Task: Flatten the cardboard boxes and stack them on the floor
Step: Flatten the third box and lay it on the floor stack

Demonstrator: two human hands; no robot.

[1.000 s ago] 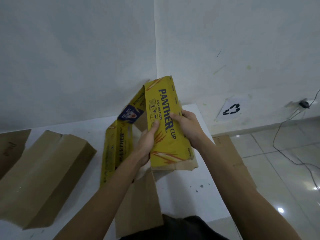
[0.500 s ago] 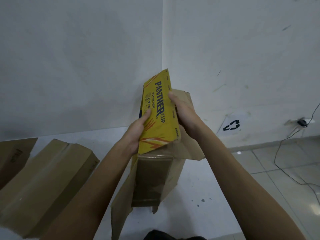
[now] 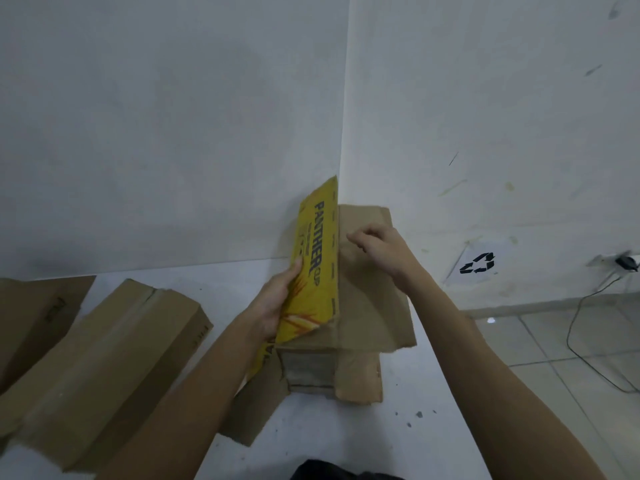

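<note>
A yellow "PANTHER CUP" cardboard box (image 3: 320, 271) is held up over the white table (image 3: 346, 431), partly unfolded, its brown inner side (image 3: 367, 299) facing right. My left hand (image 3: 273, 306) grips the yellow panel from the left, thumb on its printed face. My right hand (image 3: 381, 251) rests with curled fingers on the brown panel, just right of the fold. Brown flaps (image 3: 356, 375) hang below toward the table.
A brown box (image 3: 114, 368) lies on the table's left, another brown box (image 3: 31, 313) at the far left edge. The wall corner stands right behind the yellow box. Right of the table is tiled floor (image 3: 571, 358) with a black cable (image 3: 595, 323) and a recycling sign (image 3: 478, 263).
The yellow box has turned edge-on and opened out, showing its brown inside. My right hand has slid from the yellow panel's edge onto the brown panel.
</note>
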